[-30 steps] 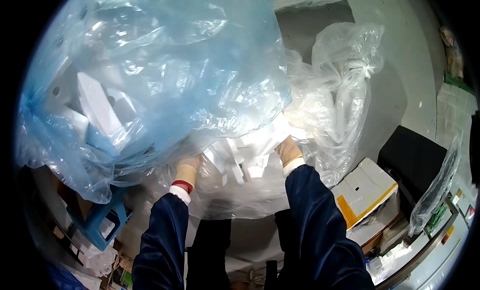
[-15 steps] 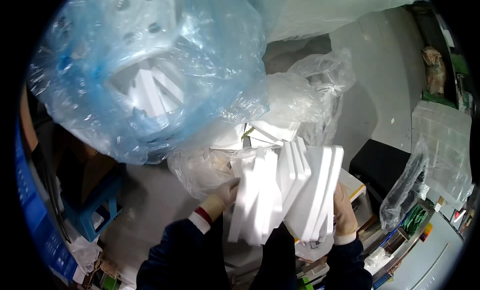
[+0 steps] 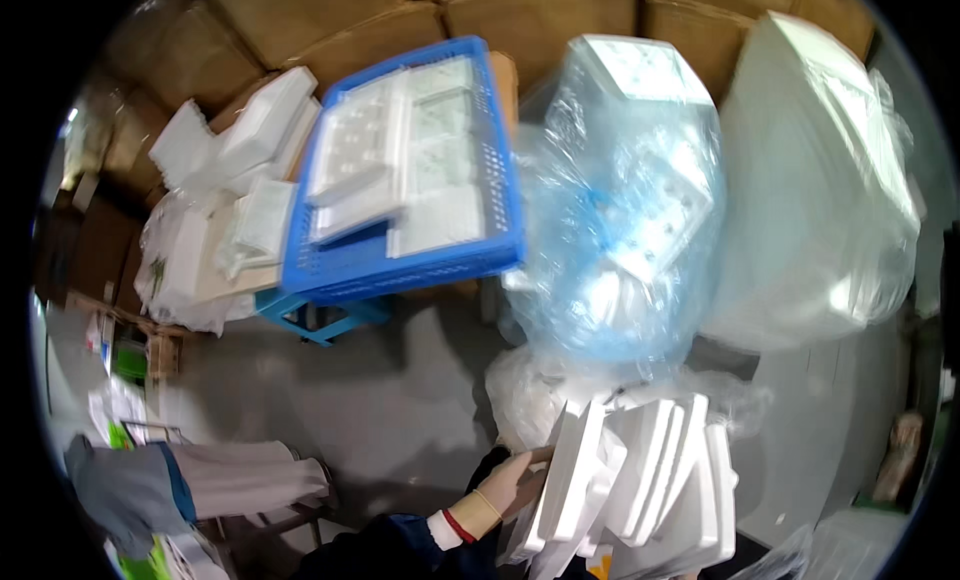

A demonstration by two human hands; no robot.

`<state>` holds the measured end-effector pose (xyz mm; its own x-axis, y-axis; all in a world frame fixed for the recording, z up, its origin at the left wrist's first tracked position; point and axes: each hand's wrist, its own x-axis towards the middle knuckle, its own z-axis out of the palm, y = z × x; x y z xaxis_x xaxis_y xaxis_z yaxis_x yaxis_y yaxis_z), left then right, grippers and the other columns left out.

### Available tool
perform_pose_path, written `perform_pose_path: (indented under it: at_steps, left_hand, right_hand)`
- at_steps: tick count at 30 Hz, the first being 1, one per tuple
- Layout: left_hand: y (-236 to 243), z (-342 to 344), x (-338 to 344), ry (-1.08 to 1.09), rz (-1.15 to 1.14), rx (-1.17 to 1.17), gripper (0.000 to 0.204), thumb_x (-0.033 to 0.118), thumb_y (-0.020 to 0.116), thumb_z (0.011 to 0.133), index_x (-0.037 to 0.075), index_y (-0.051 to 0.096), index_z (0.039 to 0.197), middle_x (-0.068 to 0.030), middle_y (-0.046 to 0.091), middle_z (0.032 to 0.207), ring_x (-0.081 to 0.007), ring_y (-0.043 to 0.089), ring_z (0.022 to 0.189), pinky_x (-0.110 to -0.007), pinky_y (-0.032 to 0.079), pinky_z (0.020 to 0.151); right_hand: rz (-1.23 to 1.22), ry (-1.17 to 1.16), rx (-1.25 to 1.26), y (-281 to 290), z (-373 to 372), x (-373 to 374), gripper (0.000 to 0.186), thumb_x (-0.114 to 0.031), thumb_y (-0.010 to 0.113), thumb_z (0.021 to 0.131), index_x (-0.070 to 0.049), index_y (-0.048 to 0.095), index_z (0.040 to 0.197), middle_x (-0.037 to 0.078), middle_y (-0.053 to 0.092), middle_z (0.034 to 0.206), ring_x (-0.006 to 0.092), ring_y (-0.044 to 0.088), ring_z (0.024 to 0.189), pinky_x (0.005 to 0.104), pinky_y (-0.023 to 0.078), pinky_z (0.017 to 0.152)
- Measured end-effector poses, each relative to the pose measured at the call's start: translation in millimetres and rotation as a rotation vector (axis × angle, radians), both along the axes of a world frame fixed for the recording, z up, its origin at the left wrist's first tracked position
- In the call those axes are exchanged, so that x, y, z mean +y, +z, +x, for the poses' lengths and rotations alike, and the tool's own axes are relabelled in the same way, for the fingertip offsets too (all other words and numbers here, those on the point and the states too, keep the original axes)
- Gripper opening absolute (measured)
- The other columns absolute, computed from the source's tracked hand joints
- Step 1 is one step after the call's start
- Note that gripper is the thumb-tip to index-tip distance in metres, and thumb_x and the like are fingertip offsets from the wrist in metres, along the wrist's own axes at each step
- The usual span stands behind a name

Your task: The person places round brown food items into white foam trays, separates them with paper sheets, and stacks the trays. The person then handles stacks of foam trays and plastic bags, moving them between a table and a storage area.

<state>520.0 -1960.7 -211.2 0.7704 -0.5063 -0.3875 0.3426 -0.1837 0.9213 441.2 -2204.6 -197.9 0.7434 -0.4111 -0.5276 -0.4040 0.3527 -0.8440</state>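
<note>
"White foam pieces: where are they?"

"Bunched upright at the lower right, the left hand at their left side."

"Its fingers?"

"Close together along the outermost piece; whether they pinch or merely press, I can't tell. The right hand is out of sight."

"How would they handle?"

"Light and stiff, I'd guess, but brittle at the corners, and loose ones could slide — best squeezed flat-palmed from both outer faces."

"And beyond?"

"A bluish plastic bag, a blue crate left of it — brown boxes behind."
</note>
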Motion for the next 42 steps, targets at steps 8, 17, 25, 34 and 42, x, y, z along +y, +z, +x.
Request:
perform_pose_path:
  at_steps: [8,17,25,34,42]
  left_hand:
    - [214,86,136,0.463,0.05,-0.839,0.039,0.004,0.054,0.103,-0.006,0.056,0.14,-0.0257,0.06,0.141,-0.0339,0.059,0.131,-0.037,0.044,0.111]
    - [293,168,358,0.866,-0.121,-0.894,0.036,0.005,0.05,0.106,-0.006,0.055,0.14,-0.0183,0.065,0.133,-0.0216,0.062,0.119,-0.031,0.047,0.103]
    - [298,222,595,1.002,-0.069,-0.743,0.036,0.015,0.053,0.106,-0.002,0.059,0.137,-0.0133,0.069,0.126,-0.0191,0.065,0.112,-0.033,0.052,0.095]
    - [239,363,778,1.31,-0.678,-0.071,0.038,0.021,0.061,0.102,-0.001,0.064,0.132,-0.0106,0.073,0.118,-0.0205,0.07,0.097,-0.036,0.057,0.087]
    - [227,468,881,1.05,0.279,0.133,0.043,0.035,0.059,0.101,0.005,0.067,0.13,-0.0086,0.074,0.105,-0.0222,0.071,0.091,-0.038,0.056,0.075]
  right_hand:
    - [-0.047,0.394,-0.209,94,117,130,0.047,-0.028,0.052,0.107,0.002,0.055,0.142,0.011,0.065,0.134,0.0217,0.062,0.122,0.0355,0.049,0.105]
    - [-0.215,0.677,-0.497,225,260,293,0.047,-0.027,0.053,0.107,0.002,0.054,0.144,0.012,0.064,0.136,0.0223,0.061,0.124,0.0366,0.048,0.106]
    - [0.24,0.769,-0.659,285,379,536,0.058,-0.028,0.058,0.107,-0.002,0.041,0.155,0.011,0.052,0.151,0.0236,0.051,0.138,0.0381,0.044,0.113]
    - [-0.068,0.887,-1.004,299,570,747,0.049,-0.041,0.053,0.11,0.001,0.064,0.132,0.005,0.07,0.108,0.0141,0.062,0.097,0.0272,0.051,0.085]
    - [-0.2,1.082,-0.522,243,708,807,0.056,-0.051,0.054,0.107,-0.001,0.067,0.126,0.008,0.071,0.106,0.0159,0.067,0.093,0.0341,0.056,0.079]
